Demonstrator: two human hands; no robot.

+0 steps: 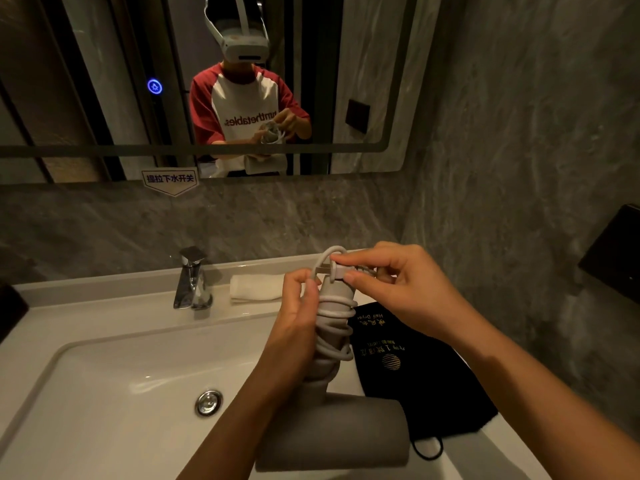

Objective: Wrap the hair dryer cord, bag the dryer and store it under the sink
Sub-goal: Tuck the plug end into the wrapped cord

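Note:
The grey hair dryer (332, 431) stands with its barrel low over the sink's right edge and its handle pointing up. Its pale cord (337, 327) is coiled in several turns around the handle. My left hand (299, 313) grips the handle and the coils from the left. My right hand (388, 275) pinches the plug (337, 271) at the top of the handle, with a short loop of cord arching above it. A black drawstring bag (422, 372) with gold lettering lies flat on the counter, to the right of the dryer.
The white basin (114, 386) with a chrome drain (208, 402) is on the left, and the chrome tap (192, 278) stands behind it. A folded white towel (256, 287) lies at the back of the counter. A dark box (614, 254) hangs on the right wall. Above is a mirror (104, 81).

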